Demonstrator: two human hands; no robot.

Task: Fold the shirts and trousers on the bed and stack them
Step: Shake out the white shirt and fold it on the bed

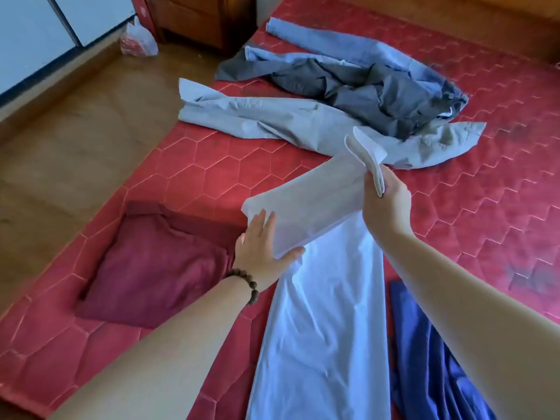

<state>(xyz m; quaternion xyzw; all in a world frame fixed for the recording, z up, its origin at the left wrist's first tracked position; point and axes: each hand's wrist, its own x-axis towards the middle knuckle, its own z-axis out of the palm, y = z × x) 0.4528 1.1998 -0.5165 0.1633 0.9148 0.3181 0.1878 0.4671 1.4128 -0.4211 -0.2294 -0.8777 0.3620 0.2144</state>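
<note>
A pale blue shirt (324, 322) lies lengthwise on the red bed (485, 207), its far end lifted and folded back. My right hand (386, 201) grips the collar end of that shirt. My left hand (263, 247) holds the folded edge, fingers flat on top and thumb underneath. A folded maroon garment (157, 268) lies to the left of my left hand. Farther back lie grey-blue trousers (303, 122), a dark grey garment (378, 95) and another light blue piece (348, 47), all unfolded.
A dark blue satin garment (433, 359) lies at the near right beside the pale shirt. The bed's left edge meets a brown floor (75, 131). A plastic bag (138, 40) and a wooden cabinet (206, 19) stand beyond it.
</note>
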